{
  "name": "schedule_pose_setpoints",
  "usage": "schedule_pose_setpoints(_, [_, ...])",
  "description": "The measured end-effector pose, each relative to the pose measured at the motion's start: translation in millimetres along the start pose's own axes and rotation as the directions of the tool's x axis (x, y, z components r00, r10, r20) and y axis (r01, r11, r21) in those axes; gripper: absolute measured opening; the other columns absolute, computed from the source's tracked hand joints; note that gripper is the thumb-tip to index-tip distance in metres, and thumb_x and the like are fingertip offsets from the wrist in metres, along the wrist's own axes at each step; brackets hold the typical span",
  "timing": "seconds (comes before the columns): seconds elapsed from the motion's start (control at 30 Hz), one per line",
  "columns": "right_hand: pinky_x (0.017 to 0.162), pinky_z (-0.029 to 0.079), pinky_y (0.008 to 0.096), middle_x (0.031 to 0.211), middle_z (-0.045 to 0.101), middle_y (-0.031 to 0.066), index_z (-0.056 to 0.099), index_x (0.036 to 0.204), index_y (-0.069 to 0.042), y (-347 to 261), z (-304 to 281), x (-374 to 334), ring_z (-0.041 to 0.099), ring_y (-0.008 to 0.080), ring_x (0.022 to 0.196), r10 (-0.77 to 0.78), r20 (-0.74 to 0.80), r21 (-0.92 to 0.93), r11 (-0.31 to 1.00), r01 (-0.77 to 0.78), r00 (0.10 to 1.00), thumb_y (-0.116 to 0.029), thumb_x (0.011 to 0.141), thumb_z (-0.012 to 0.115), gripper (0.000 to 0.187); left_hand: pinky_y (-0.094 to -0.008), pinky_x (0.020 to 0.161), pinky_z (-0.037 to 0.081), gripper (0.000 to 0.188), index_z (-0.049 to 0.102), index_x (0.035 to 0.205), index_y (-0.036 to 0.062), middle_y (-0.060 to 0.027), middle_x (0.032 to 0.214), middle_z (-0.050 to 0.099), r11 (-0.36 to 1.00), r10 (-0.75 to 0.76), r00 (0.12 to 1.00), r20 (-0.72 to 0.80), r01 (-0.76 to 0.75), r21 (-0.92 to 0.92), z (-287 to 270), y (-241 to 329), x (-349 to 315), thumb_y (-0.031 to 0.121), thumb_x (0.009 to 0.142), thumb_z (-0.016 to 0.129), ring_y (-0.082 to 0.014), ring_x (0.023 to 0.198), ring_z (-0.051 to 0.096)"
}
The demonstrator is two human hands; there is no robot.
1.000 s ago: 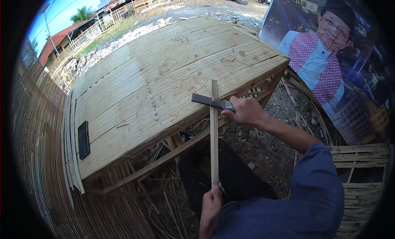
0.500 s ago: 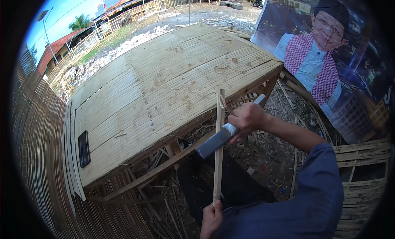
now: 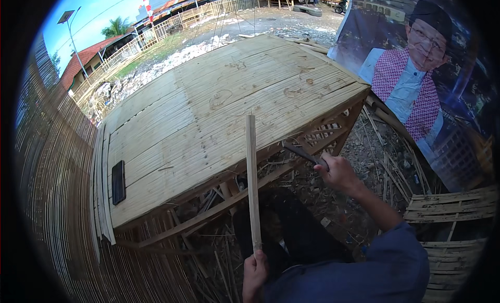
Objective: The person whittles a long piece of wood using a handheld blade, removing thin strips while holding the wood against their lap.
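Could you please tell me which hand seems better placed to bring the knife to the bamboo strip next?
Probably the right hand: it grips the knife to the right of the bamboo strip, while the left hand is holding the strip's lower end.

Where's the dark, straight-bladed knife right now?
In the head view, the dark, straight-bladed knife is right of centre, in the right hand, near the pale slatted bamboo table and right of the long, pale bamboo strip.

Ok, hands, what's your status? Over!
Left hand: gripping pale strip, lower end. Right hand: holding knife, blade off strip. Phone on table, left side.
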State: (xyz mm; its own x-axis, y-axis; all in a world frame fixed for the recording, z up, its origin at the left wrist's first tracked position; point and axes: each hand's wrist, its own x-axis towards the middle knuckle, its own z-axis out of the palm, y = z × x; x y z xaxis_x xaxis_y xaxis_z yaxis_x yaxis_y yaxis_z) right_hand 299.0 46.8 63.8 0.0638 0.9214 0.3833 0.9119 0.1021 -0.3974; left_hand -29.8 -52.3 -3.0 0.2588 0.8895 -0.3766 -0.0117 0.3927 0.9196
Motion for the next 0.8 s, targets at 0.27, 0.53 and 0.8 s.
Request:
schedule_pose_setpoints(0.27, [0.06,0.046,0.0478,0.066,0.058,0.0246,0.056,0.086,0.001,-33.4,93.8,-128.4,0.06,0.0438,0.071,0.273,0.451,0.217,0.89,-0.401,0.85,-0.05,0.088,0.047,0.052,-0.0234,0.045,0.028,0.047,0.045,0.064,0.0061,0.0062,0.055,0.04,0.96,0.159,0.972,-0.175,-0.11,0.257,-5.2,11.3,1.4,0.039,0.097,0.04,-0.0025,0.052,0.036])
schedule_pose_setpoints(0.53, [0.046,0.042,0.0313,0.054,0.05,0.0068,0.054,0.086,0.001,-33.2,127.8,-158.5,0.055,0.0173,0.048,0.152,0.443,0.65,0.624,-0.434,0.883,-0.063,0.082,0.052,0.065,-0.0352,0.049,0.038,0.041,0.051,0.077,-0.001,-0.0118,0.053,0.044,0.882,0.175,0.97,-0.167,-0.079,0.465,33.4,22.3,4.0,0.033,0.097,0.042,-0.0136,0.049,0.044])
schedule_pose_setpoints(0.8, [0.04,0.036,0.0193,0.061,0.052,-0.0018,0.057,0.099,0.002,-83.8,79.0,-98.7,0.048,0.0049,0.047,0.082,0.459,0.885,-0.128,-0.448,0.884,-0.036,0.07,0.081,0.053,-0.0424,0.051,0.042,0.032,0.051,0.088,-0.001,-0.0189,0.059,0.052,0.817,0.115,0.99,-0.087,-0.045,0.575,72.8,10.6,16.0,0.029,0.096,0.044,-0.0332,0.052,0.056])
